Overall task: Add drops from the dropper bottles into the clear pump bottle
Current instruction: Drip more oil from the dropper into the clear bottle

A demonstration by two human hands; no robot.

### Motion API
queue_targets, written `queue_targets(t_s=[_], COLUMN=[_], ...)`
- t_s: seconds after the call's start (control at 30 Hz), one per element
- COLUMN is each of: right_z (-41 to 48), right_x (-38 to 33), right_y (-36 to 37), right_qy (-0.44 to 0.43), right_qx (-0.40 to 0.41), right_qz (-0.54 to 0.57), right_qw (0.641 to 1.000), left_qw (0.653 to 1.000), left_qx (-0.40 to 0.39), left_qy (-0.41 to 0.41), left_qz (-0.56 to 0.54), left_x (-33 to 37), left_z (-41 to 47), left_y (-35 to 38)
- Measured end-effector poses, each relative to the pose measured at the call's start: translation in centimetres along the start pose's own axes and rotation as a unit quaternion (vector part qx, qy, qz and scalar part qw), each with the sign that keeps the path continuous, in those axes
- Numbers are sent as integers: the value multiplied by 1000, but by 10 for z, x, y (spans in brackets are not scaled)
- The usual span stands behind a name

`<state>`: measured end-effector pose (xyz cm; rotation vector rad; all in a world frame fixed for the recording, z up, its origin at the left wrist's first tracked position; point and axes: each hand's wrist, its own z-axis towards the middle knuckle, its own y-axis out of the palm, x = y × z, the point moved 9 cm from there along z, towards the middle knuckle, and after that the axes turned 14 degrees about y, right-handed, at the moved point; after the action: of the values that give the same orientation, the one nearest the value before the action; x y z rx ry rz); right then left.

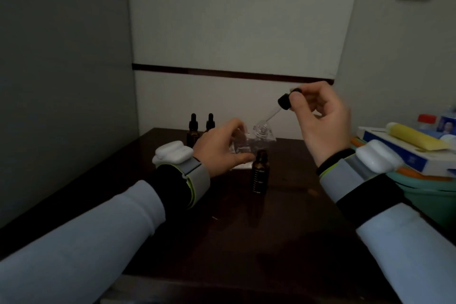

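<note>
Our left hand (219,148) reaches forward low over the worktop (246,229), knuckles up, with fingers and thumb curled round the clear pump bottle (261,136), which stands on the dark surface. Our right hand (320,116) is raised higher, wrist bent, thumb and forefinger pinching the black bulb of the dropper (283,102). Its glass tube slants down and away from that hand, with the tip at the clear bottle's open neck.

Just beside the left thumb, on the side towards us, stands an open amber bottle (260,173) with a pale graduated scale down its side; the figures are too small to read. Beyond the left hand's knuckles stand 2 capped dropper bottles (193,128) side by side against the wall.

Both wrists carry grey straps with white devices (172,153). Past the right wrist a blue-and-white box (394,155) and a yellow tube (414,139) lie on a green basin (431,195); the print on the box is unreadable.
</note>
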<state>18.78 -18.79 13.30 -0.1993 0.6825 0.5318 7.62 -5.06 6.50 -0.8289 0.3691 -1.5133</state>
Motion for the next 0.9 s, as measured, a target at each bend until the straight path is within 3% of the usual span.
queue_targets(t_s=[0.13, 0.33, 0.9], right_z=[0, -10, -9], right_x=[-2, 8, 13], right_y=[-4, 25, 27], right_qy=[-2, 4, 30], right_qx=[3, -105, -106], right_qz=[11, -54, -32], right_qw=[1000, 993, 993], left_qw=[1000, 998, 998], left_qx=[11, 30, 44], left_qy=[1, 21, 15], left_qz=[-1, 42, 46], left_x=[4, 14, 8], left_z=[-1, -2, -2], left_y=[-6, -12, -14])
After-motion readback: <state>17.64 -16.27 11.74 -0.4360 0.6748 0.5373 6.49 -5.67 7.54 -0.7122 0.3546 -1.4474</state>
